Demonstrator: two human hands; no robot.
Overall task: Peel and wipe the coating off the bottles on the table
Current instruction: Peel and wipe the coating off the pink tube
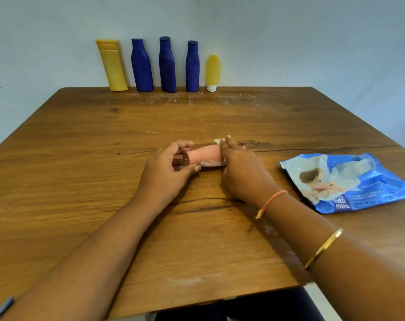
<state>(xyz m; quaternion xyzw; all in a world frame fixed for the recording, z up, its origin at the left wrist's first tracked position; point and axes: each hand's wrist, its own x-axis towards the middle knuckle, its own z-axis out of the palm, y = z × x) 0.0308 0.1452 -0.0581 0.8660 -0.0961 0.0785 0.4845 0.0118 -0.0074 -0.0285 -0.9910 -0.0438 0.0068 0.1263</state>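
Head view: the pink bottle (207,154) lies on its side mid-counter (104,158). Your left hand (167,172) grips its brown cap (185,158) end. Your right hand (240,172) curls over its body, clasping a white wipe (211,163) against it. A wipes pack (345,181) lies to the right, and a row of bottles (167,66) stands at the far edge.

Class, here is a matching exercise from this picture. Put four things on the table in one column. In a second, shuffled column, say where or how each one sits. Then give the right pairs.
Column one
1. pink bottle
2. tall yellow tube
3. wet wipes pack
4. small yellow tube

Column two
A. lies flat, off to the right
B. stands on its white cap at the right end of the back row
C. lies on its side, held by the left hand and right hand
D. stands at the left end of the back row

Pairs: 1-C, 2-D, 3-A, 4-B
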